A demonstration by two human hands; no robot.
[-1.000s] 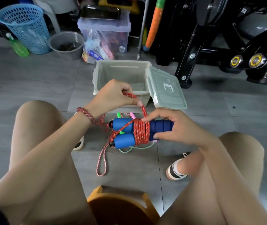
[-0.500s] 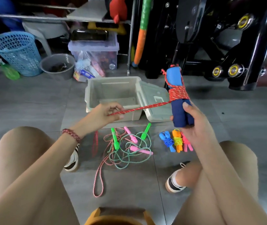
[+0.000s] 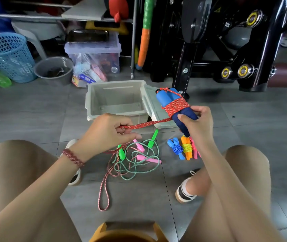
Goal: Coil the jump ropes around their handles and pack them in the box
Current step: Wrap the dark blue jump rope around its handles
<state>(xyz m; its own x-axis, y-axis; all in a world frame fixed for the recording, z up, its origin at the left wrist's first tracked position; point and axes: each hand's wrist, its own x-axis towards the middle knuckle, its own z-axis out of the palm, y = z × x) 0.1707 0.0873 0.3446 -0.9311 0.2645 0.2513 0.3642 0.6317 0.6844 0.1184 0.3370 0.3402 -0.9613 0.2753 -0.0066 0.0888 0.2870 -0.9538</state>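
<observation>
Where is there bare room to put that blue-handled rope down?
Bare floor lies left of the box and right of the coiled bundles. The box bottom shows bare too. Between the feet it is crowded: loose tangled ropes beside those bundles.

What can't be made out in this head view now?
Head view only.
Lower ends of the blue foam handles: covered by the right hand.
Slack of the red braided rope: runs into the left hand, length unclear.
Part of the pink coiled rope bundle: behind the right forearm.
Contents of the grey round bucket: too dark.
Rest of the orange stool: cut off by the bottom edge.
</observation>
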